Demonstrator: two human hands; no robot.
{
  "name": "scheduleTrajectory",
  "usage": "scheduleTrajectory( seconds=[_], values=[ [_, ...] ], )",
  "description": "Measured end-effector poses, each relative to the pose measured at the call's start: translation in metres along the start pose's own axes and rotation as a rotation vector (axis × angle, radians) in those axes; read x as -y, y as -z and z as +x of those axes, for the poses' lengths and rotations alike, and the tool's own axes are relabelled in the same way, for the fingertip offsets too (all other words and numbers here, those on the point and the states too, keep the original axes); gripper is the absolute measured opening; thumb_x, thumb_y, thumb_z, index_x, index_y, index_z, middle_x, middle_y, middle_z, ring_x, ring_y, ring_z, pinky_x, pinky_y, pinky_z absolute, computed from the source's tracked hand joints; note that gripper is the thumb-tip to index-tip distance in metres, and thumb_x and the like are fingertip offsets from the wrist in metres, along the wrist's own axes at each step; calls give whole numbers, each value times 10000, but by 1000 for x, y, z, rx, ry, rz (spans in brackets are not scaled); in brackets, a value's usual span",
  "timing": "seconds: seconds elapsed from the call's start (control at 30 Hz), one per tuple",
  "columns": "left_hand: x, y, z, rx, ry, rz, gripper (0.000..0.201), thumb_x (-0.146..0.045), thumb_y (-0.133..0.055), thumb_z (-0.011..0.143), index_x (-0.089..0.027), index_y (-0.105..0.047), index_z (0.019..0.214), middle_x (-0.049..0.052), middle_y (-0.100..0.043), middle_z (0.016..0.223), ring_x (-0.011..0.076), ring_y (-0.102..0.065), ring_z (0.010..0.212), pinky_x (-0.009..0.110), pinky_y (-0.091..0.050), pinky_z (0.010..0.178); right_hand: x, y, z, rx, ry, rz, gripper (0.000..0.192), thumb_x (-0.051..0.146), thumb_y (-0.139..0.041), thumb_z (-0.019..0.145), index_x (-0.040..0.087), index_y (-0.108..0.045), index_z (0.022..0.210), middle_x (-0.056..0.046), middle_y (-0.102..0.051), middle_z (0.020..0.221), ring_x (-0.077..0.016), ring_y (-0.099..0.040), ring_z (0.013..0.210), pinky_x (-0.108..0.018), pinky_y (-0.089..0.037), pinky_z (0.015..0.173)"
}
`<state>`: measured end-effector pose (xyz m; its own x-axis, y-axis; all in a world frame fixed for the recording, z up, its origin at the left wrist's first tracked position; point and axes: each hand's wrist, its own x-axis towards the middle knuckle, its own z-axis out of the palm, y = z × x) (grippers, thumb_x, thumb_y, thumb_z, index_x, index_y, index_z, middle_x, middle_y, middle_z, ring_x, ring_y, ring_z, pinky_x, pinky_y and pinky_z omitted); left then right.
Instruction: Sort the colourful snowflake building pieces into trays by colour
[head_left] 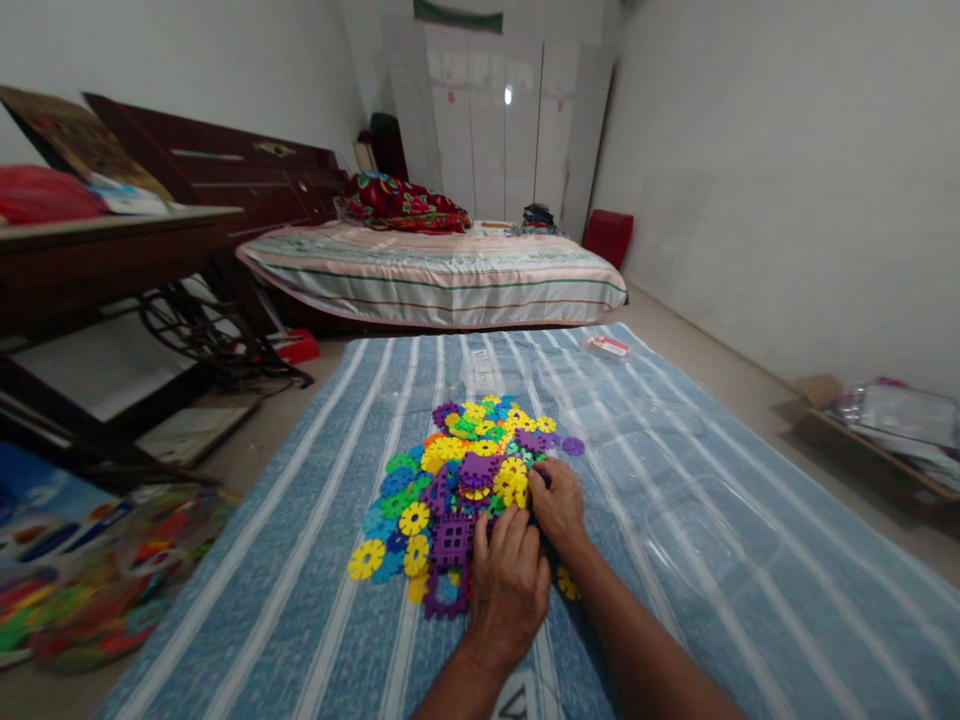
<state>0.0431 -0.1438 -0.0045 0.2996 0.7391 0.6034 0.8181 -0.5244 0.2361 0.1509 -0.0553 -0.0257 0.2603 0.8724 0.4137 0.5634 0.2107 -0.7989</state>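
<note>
A heap of plastic interlocking pieces lies on the blue striped cloth. It has notched discs, among them a yellow disc, and purple square blocks. My left hand is at the near right side of the heap, its bent fingers closed against the purple blocks; the fingertips are partly hidden. Just to its right, my right hand has curled fingers pressed together beside a yellow disc cluster. What it pinches, if anything, is hidden. Another yellow disc lies under my right forearm.
Transparent plastic packaging lies on the cloth at the right, with a small red-and-white packet at the far edge. Beyond stands a bed. A sewing-machine table is at the left, a cardboard box on the floor at the right.
</note>
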Motion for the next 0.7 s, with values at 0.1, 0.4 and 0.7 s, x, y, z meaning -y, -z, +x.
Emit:
scheduleTrajectory(
  seconds=[0.1,0.4,0.7],
  values=[
    [-1,0,0,3,7,0,175,-153,-468,852,-164,-596,973,94,-660,1132,245,-536,1169,525,-247,1110,3,7,-3,16,4,32,201,296,-479,824,196,-651,796,-66,-641,856,-207,-568,864,-355,-437,840],
    [-4,1,-1,17,33,-45,178,-138,-478,840,-170,-616,948,97,-665,1154,260,-546,1176,531,-268,1110,17,32,-19,68,32,103,172,287,-499,809,200,-648,817,-62,-655,864,-206,-582,856,-351,-450,819],
    [26,78,28,-283,-58,-95,138,-179,-546,884,-174,-618,1002,77,-680,1085,220,-610,1077,424,-478,967,4,42,-29,111,21,131,182,287,-513,825,206,-675,848,-71,-671,991,-207,-603,970,-366,-448,914]
  ],
)
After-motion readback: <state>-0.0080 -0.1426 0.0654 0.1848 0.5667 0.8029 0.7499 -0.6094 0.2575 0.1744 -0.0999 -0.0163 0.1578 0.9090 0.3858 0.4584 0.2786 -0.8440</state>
